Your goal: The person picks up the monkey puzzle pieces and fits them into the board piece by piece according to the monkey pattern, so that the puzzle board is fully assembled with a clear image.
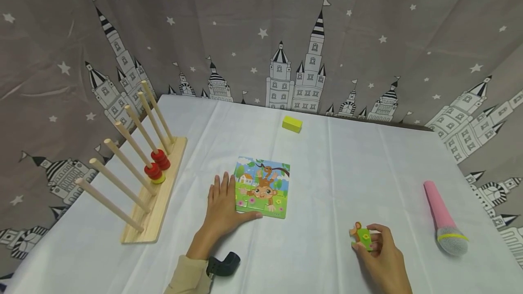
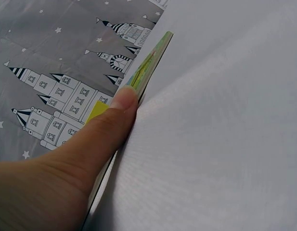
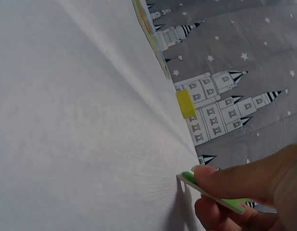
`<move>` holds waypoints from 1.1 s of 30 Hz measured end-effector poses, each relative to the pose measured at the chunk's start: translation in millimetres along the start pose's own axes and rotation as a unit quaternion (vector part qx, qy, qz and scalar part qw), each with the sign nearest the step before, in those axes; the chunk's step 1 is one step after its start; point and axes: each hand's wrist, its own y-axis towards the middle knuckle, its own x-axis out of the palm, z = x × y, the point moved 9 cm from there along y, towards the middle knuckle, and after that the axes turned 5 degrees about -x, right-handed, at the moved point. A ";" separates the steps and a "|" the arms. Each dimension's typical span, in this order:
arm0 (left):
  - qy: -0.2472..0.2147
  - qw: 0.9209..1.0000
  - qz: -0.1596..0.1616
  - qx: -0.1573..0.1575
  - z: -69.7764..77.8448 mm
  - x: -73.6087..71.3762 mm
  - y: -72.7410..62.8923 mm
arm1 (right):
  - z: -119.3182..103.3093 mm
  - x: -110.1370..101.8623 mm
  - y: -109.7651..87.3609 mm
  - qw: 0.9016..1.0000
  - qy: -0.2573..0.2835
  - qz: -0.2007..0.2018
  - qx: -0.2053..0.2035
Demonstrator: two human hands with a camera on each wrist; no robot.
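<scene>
A square jigsaw puzzle [image 1: 267, 180] with a hanging monkey picture lies on the white tablecloth, in front of me. My left hand [image 1: 224, 210] is at its lower left corner, fingers straight along the left side and thumb stretched along the near edge. In the left wrist view the thumb [image 2: 123, 101] touches the puzzle's edge [image 2: 150, 67]. To the right, my right hand [image 1: 384, 251] pinches a green and brown puzzle piece [image 1: 365, 237] with a yellow flower. The right wrist view has that piece [image 3: 189, 178] edge-on between thumb and fingers.
On the left stands a wooden peg rack [image 1: 171, 180] with red and yellow rings [image 1: 153, 171] on two pegs. A yellow block [image 1: 292, 124] lies near the back edge. Right of my right hand is a pink toy microphone [image 1: 443, 217]. A grey castle-print curtain [image 1: 229, 35] hangs behind the table.
</scene>
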 end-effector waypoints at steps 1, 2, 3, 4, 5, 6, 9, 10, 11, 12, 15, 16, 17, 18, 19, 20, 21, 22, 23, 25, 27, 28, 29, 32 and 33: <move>-0.001 1.000 0.000 0.000 -0.1 0.1 0.1 | -0.6 0.1 -0.3 1.000 0.005 0.000 -0.001; -0.001 1.000 0.000 0.000 -0.1 0.2 0.2 | -0.8 0.6 -0.6 1.000 0.009 -0.001 0.000; -0.001 1.000 -0.001 0.000 -0.2 0.3 0.3 | -1.0 1.0 -0.7 1.000 0.012 -0.001 0.002; -0.001 1.000 -0.001 0.000 -0.1 0.4 0.3 | -0.8 1.6 -0.8 1.000 0.017 -0.002 0.006; 0.000 1.000 -0.001 0.000 -0.1 0.6 0.3 | -0.3 2.3 -1.0 1.000 0.021 -0.003 0.011; 0.000 1.000 -0.002 0.000 -0.1 0.8 0.4 | 0.3 3.1 -0.9 1.000 0.025 -0.004 0.016; 0.001 1.000 -0.001 0.001 0.5 0.3 0.2 | -0.4 5.1 0.3 0.999 0.035 -0.004 0.020; 0.000 1.000 0.000 0.001 0.8 0.0 0.0 | -1.2 5.8 0.9 0.999 0.038 -0.004 0.018; 0.000 1.000 0.001 0.002 1.1 -0.4 -0.1 | -2.2 6.3 1.6 0.999 0.041 -0.002 0.014; 0.000 1.000 0.002 0.003 1.4 -0.7 -0.3 | -3.8 6.8 2.3 0.999 0.043 0.000 0.010; 0.000 1.000 0.002 0.003 1.9 -1.2 -0.7 | -9.2 8.9 4.4 0.999 0.049 0.004 -0.005; 0.002 1.000 0.002 0.003 1.8 -1.3 -0.8 | -11.0 10.3 5.3 0.999 0.052 0.003 -0.010; 0.003 1.000 0.002 0.003 1.8 -1.3 -0.8 | -12.9 12.0 6.1 0.998 0.057 0.002 -0.014; 0.004 1.000 0.002 0.003 1.7 -1.3 -0.8 | -15.0 14.1 7.1 0.998 0.061 0.000 -0.018; 0.004 1.000 0.002 0.002 1.6 -1.1 -0.7 | -16.8 16.3 8.3 0.997 0.068 -0.002 -0.021; 0.004 1.000 0.001 0.002 1.4 -0.9 -0.5 | -19.0 19.0 9.9 0.997 0.076 -0.004 -0.025; 0.005 1.000 0.001 0.002 1.3 -0.7 -0.4 | -21.4 21.9 11.4 0.996 0.085 -0.008 -0.029; 0.005 1.000 0.001 0.002 1.2 -0.7 -0.3 | -23.7 24.7 12.9 0.995 0.094 -0.010 -0.034; 0.005 1.000 0.000 0.002 1.2 -0.6 -0.2 | -25.5 27.5 14.6 0.994 0.102 -0.012 -0.034; 0.004 1.000 -0.002 0.001 0.8 -0.1 0.1 | -29.0 33.2 18.3 0.992 0.123 -0.018 -0.031; 0.007 1.000 -0.002 0.000 0.6 0.1 0.2 | -32.7 39.6 22.6 0.989 0.141 -0.026 -0.027; 0.007 1.000 -0.003 0.000 0.5 0.1 0.3 | -34.1 42.9 25.0 0.988 0.152 -0.029 -0.022; 0.007 1.000 -0.004 0.000 0.4 0.2 0.3 | -35.8 46.4 27.4 0.986 0.163 -0.033 -0.017; 0.007 1.000 -0.004 0.000 0.5 0.1 0.2 | -43.3 56.8 35.9 0.981 0.191 -0.044 -0.009; 0.006 1.000 -0.005 -0.001 0.5 0.1 0.2 | -46.5 60.2 38.7 0.979 0.198 -0.046 -0.007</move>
